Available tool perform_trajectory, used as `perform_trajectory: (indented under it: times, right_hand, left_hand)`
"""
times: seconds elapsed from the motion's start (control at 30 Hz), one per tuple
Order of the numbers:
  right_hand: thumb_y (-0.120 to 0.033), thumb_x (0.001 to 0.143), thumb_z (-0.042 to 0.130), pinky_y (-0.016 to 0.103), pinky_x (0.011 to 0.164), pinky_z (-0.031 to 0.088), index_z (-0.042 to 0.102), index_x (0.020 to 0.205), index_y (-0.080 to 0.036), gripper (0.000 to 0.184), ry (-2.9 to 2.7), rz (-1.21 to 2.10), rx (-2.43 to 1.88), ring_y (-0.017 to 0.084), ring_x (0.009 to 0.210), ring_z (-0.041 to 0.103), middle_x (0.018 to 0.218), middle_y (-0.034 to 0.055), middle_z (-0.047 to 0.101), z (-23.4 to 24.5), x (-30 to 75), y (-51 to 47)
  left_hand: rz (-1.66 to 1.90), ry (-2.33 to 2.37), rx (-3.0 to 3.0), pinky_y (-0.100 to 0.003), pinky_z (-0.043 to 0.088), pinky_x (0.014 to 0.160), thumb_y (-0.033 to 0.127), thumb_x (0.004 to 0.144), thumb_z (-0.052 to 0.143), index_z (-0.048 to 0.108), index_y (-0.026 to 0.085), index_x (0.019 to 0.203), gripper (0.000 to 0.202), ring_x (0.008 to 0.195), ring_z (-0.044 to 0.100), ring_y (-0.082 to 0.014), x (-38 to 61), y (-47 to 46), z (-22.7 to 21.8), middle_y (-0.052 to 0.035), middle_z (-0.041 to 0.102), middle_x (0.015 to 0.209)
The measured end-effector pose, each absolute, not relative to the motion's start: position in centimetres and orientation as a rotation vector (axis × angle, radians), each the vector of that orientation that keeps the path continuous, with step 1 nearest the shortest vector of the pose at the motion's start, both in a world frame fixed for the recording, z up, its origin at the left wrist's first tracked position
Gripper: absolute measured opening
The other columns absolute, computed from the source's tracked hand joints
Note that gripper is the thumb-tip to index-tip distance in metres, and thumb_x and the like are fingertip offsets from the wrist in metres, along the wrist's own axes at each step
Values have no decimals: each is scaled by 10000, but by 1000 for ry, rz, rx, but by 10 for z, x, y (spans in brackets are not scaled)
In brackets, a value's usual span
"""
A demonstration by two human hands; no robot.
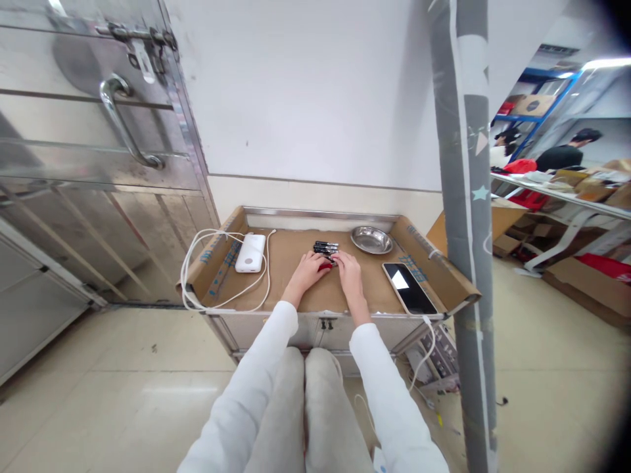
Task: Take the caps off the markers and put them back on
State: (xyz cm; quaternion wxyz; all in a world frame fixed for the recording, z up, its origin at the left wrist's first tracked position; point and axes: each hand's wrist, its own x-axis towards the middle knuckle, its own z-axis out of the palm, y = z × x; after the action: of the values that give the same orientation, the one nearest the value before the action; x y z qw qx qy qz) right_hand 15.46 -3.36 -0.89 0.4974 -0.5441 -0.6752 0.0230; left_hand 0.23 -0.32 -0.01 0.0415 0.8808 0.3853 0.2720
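My left hand (310, 268) and my right hand (349, 268) meet over the middle of a cardboard-lined metal table (296, 289). Both are curled round a small red object (325, 266) held between them; only a sliver of it shows. Just beyond my fingers lie several black batteries (326, 247) side by side. My white sleeves reach in from below.
A white power bank (250, 253) with a looped white cable (197, 276) lies at the left. A steel bowl (371, 240) sits at the back right, a phone (409, 287) at the right. A grey padded post (468, 230) stands right; a steel door left. Two people sit far right.
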Motion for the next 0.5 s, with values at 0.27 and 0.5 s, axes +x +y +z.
perform_trajectory:
  times: [0.27,0.5]
  right_hand:
    - [-269,916,367,313,812,427,689,973,-196,335,-1529,15,-1557,202,853,605,995,78,702,-4,156,-40]
    - [-289,931,384,307,758,355,686,989,-205,319,-1503,-157,-1795,203,771,596,915,96,712,-2,158,-40]
  left_hand:
    - [1001,1125,2614,-359,433,874,263,902,494,582,219,1149,266,963,539,-204,1,3,-9,-78,565,1046]
    - [1084,1115,2620,-338,436,857,248,921,453,595,203,1133,259,935,535,-190,1,2,-6,-73,564,1009]
